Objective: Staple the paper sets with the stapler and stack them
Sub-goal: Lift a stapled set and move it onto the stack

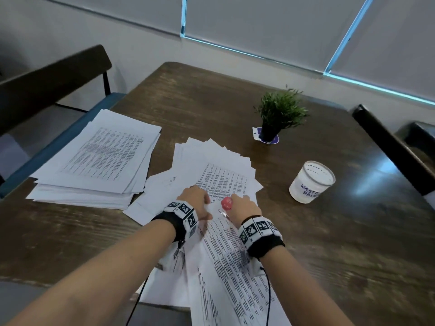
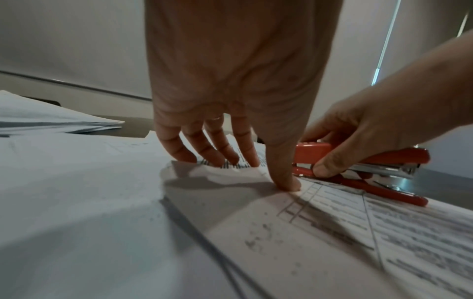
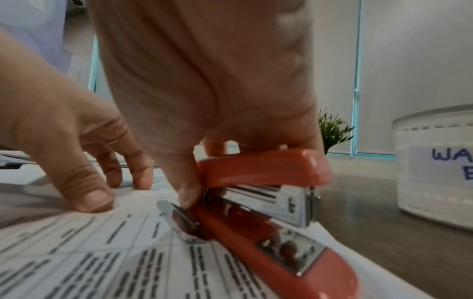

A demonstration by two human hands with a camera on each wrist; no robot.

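Note:
My right hand [image 1: 243, 204] grips the red stapler [image 1: 226, 203], thumb on its side and fingers over its top. The stapler [image 3: 268, 202] rests on the near printed paper set [image 3: 115, 252], beside that set's right edge, with its top arm raised off the base. Just left of it, my left hand [image 1: 200, 204] presses the same paper set [image 1: 226, 260] flat, with thumb and fingertips [image 2: 222, 159] down on the sheet. The stapler [image 2: 358, 163] lies right beside the left thumb. A fanned batch of sheets [image 1: 219, 161] lies beyond the hands. A tall paper stack [image 1: 94, 161] sits at the left.
A white cup [image 1: 312, 182] labelled as a waste basket stands on the brown table [image 1: 329, 243] to my right. Further back is a small potted plant [image 1: 280, 114]. A bench [image 1: 54, 74] runs along the table's left edge, and a dark chair back [image 1: 395, 147] stands at the right.

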